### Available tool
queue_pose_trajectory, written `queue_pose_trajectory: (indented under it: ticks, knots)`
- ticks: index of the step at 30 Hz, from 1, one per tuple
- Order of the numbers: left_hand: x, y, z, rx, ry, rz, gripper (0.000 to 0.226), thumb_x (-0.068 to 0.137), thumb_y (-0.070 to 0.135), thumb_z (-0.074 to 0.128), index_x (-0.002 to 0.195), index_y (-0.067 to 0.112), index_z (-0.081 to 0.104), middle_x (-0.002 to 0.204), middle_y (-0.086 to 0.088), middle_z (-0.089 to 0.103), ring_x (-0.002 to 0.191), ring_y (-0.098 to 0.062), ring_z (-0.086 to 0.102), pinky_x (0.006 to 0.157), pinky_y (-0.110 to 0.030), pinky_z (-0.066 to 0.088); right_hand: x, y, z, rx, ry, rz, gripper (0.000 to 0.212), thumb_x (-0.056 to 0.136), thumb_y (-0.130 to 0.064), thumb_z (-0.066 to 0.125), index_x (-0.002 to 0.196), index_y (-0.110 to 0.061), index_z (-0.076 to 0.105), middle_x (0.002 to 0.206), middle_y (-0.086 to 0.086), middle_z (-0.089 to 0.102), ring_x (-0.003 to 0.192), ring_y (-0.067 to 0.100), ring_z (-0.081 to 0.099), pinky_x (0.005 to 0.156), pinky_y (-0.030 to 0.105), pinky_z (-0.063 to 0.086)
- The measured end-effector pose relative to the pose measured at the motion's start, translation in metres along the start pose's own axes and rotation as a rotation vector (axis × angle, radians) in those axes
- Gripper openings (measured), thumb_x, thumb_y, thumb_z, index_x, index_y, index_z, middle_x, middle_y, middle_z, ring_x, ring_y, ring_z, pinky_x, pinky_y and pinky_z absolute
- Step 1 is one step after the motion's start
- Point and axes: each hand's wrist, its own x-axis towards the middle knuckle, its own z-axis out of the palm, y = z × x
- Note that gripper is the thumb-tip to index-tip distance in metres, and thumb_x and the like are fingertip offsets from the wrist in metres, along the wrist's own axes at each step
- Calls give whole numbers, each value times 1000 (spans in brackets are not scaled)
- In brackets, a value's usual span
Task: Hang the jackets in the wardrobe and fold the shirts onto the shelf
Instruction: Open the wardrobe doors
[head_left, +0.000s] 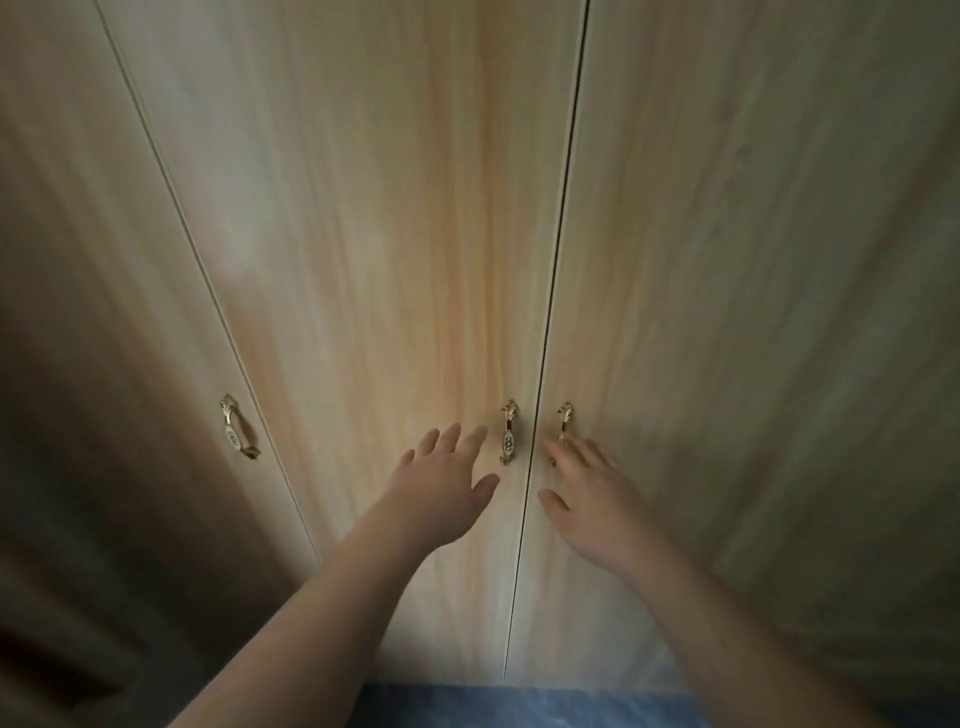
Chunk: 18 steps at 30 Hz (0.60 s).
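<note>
A light wooden wardrobe fills the view with its doors closed. The middle door (395, 260) carries a gold handle (508, 439) near its right edge. The right door (727, 291) has a matching handle (564, 418), partly hidden by my fingers. My left hand (444, 486) reaches up with straight, spread fingers, just left of the middle door's handle and holding nothing. My right hand (587, 491) is stretched out too, its fingertips at the lower part of the right door's handle. No jackets or shirts are in view.
A third door on the left (104, 322) has its own gold handle (238, 434). A thin dark gap (550, 312) runs between the middle and right doors. A strip of blue floor (519, 706) shows at the bottom.
</note>
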Motion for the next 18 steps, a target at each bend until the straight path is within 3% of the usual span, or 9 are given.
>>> queue_pose_trajectory:
  ticks: [5, 8, 11, 14, 16, 18]
  knots:
    - [5, 17, 6, 3, -16, 91, 67, 99, 56, 34, 156, 31, 11, 165, -4, 15, 152, -30, 13, 120, -48, 21, -16, 20, 0, -43, -6, 111, 64, 93, -42, 46, 152, -24, 28, 155, 6, 33, 144, 28, 25, 117, 38, 27]
    - [14, 24, 13, 11, -39, 113, 67, 99, 55, 34, 157, 29, 11, 165, -3, 15, 152, -29, 13, 120, -48, 21, -6, 28, 2, 21, 13, 156, 60, 94, -31, 53, 149, -17, 34, 151, 9, 39, 141, 30, 32, 115, 36, 29]
    - [26, 26, 25, 24, -95, 104, 66, 100, 55, 33, 157, 31, 9, 165, -4, 13, 152, -29, 11, 120, -48, 20, 18, 35, 8, 180, 69, 217, 43, 94, -23, 56, 134, -10, 50, 133, 11, 55, 124, 30, 52, 97, 33, 40]
    - [33, 22, 36, 28, -148, 78, 67, 100, 55, 33, 157, 32, 9, 165, -3, 13, 152, -28, 11, 120, -47, 21, 54, 40, 21, 322, 60, 281, 28, 94, -28, 54, 120, -18, 55, 108, 5, 65, 98, 26, 64, 76, 30, 44]
    - [35, 18, 39, 47, -161, 54, 66, 99, 55, 35, 156, 31, 10, 165, -2, 15, 152, -29, 12, 120, -47, 22, 74, 41, 32, 415, 94, 324, 21, 92, -30, 55, 110, -18, 56, 90, 1, 64, 80, 21, 63, 70, 27, 42]
    - [35, 16, 38, 54, -161, 32, 66, 100, 53, 36, 156, 29, 13, 164, -2, 17, 151, -28, 15, 119, -47, 25, 84, 37, 40, 498, 151, 388, 22, 93, -27, 57, 111, -14, 57, 92, 3, 65, 82, 25, 64, 70, 26, 40]
